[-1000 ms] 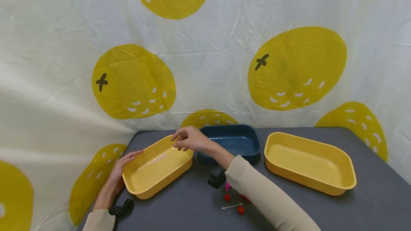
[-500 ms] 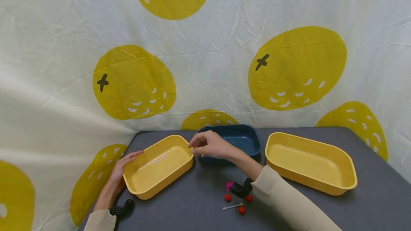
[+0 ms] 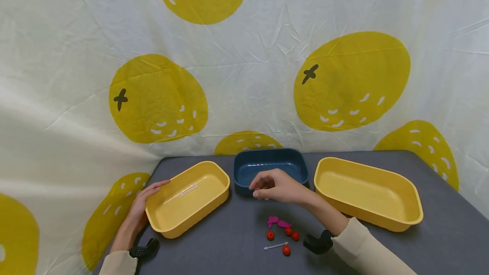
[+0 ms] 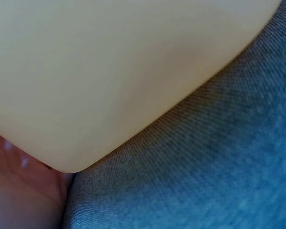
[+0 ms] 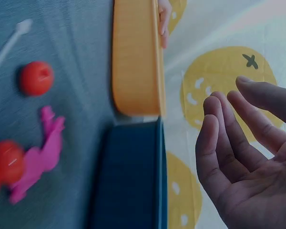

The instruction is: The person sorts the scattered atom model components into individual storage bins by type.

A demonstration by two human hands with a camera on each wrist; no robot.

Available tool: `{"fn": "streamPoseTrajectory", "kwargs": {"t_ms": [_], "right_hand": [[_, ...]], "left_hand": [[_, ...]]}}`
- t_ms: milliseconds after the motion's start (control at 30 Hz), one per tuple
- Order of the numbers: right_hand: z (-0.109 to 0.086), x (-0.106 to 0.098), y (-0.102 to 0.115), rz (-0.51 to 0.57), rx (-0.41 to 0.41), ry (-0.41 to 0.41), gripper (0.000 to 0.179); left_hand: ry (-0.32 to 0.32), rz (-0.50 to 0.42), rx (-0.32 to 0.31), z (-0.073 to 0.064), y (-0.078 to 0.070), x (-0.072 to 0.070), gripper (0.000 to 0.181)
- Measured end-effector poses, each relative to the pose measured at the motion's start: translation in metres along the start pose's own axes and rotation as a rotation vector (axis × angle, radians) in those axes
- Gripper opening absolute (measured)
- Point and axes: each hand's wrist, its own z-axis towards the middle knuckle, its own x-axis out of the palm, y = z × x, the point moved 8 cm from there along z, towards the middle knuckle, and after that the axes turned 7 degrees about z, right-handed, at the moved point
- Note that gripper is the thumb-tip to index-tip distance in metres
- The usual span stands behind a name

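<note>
My left hand (image 3: 143, 198) rests along the left outer wall of the left yellow tray (image 3: 198, 211), its fairly straight fingertips at the rim. Two pale thin sticks (image 3: 189, 189) lie inside that tray. In the left wrist view the pale tray wall (image 4: 109, 86) sits against part of the palm. My right hand (image 3: 280, 186) hovers in front of the blue tray (image 3: 240, 189); its fingers are loosely curved. Nothing shows between the thumb and fingers of the right hand (image 5: 257, 157) in the right wrist view. Below it lie magenta pieces (image 3: 284, 224) and several red beads (image 3: 270, 235).
A second yellow tray (image 3: 366, 220) stands at the right. Near the beads is a white rod (image 3: 276, 246) with knobbed ends. Everything stands on a dark grey cloth surface (image 3: 229, 253), with a lemon-patterned curtain (image 3: 252, 88) behind.
My right hand has moved from over the left yellow tray rightward and nearer, uncovering the blue tray, magenta pieces and beads. The left hand has stayed at its tray.
</note>
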Motion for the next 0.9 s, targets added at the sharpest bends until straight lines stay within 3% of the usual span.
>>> {"fn": "streamPoseTrajectory", "kwargs": {"t_ms": [233,633,767,900], "right_hand": [[-0.033,-0.006,-0.016,0.019,0.001,0.049,0.017],[-0.078,0.009,-0.027,0.052,0.023,0.173,0.017],[-0.086,0.010,-0.030,-0.029,0.011,0.165,0.011],[-0.091,0.013,-0.031,-0.184,0.012,0.149,0.009]], "left_hand": [[-0.006,0.009,0.001,-0.001,-0.001,0.000,0.052],[-0.011,0.014,-0.006,0.000,-0.001,-0.002,0.053],[-0.006,0.017,-0.005,0.000,-0.002,-0.001,0.053],[0.000,0.022,-0.012,0.000,-0.002,0.001,0.053]]}}
